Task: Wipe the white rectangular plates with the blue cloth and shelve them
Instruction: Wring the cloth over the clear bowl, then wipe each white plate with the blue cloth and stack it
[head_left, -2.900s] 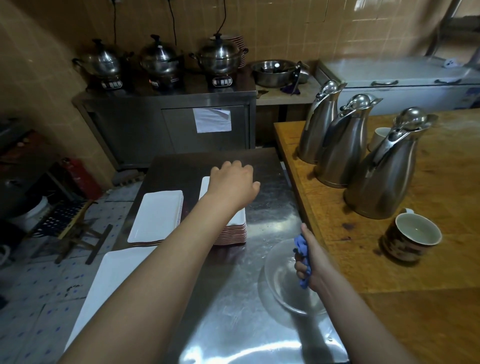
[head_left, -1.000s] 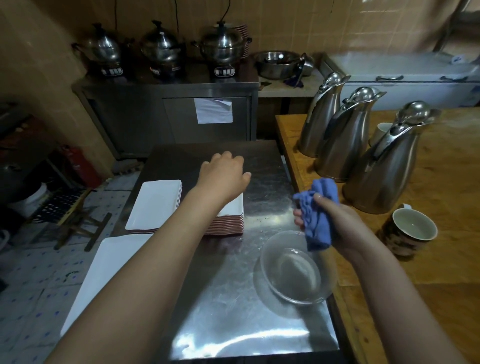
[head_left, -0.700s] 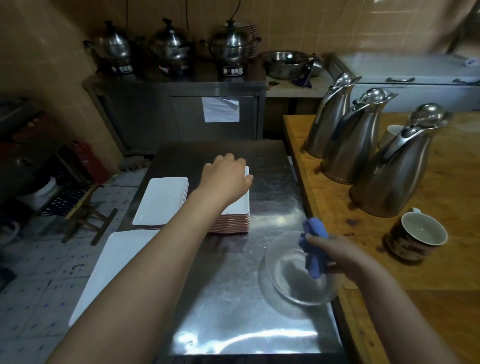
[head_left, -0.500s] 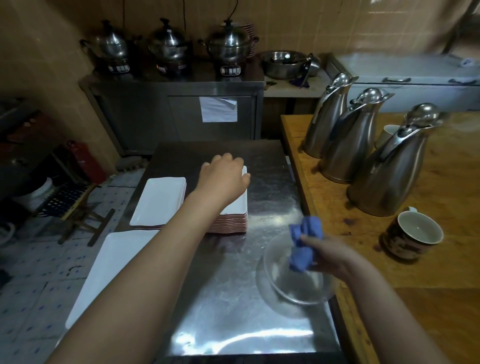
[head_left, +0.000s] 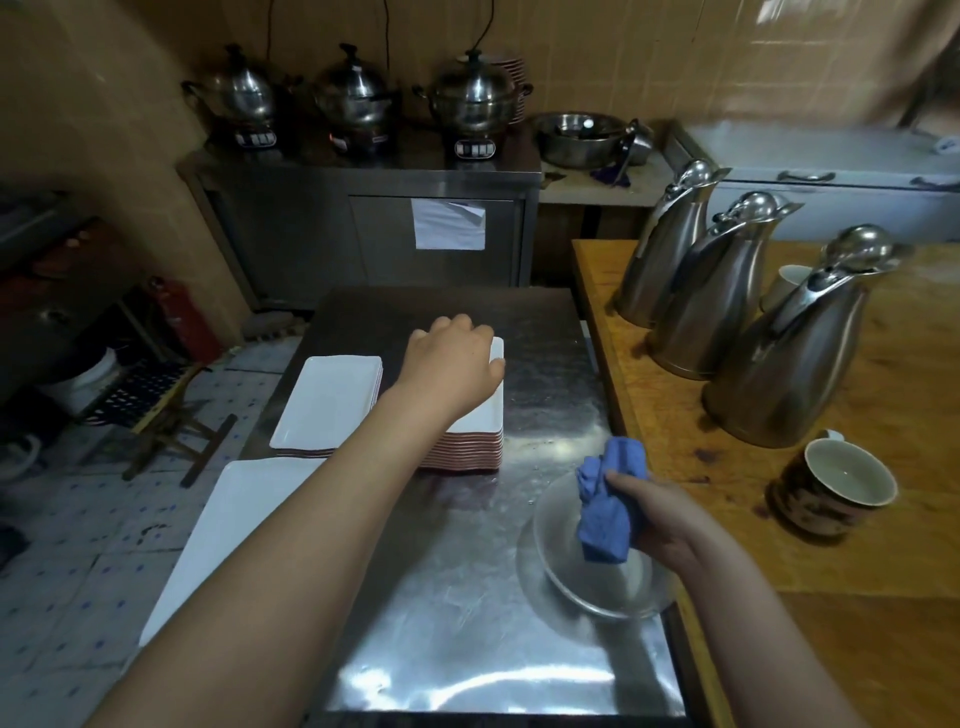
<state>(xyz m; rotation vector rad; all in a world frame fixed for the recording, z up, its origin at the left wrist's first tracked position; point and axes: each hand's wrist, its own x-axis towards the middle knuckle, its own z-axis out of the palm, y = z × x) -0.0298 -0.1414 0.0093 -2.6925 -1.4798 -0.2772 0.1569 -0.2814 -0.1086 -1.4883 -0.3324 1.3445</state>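
Observation:
A tall stack of white rectangular plates (head_left: 480, 423) with reddish edges stands mid-table. My left hand (head_left: 452, 371) lies on its top plate, fingers curled over the far edge. A lower stack of white plates (head_left: 327, 402) sits to its left, and a large white rectangular plate (head_left: 228, 535) lies nearer me at the table's left edge. My right hand (head_left: 660, 519) grips the bunched blue cloth (head_left: 608, 506), which hangs down into a clear glass bowl (head_left: 566, 582) at the table's right side.
The steel table (head_left: 457, 649) adjoins a wooden counter (head_left: 883, 519) on the right with three steel jugs (head_left: 727, 296) and a dark mug (head_left: 836, 488). Three steel pots (head_left: 472, 98) stand on a back cabinet. A wooden stool (head_left: 166, 415) stands on the tiled floor, left.
My right hand raised the blue cloth beside the jugs, then brought it back down into the glass bowl. My left hand has stayed on the tall plate stack.

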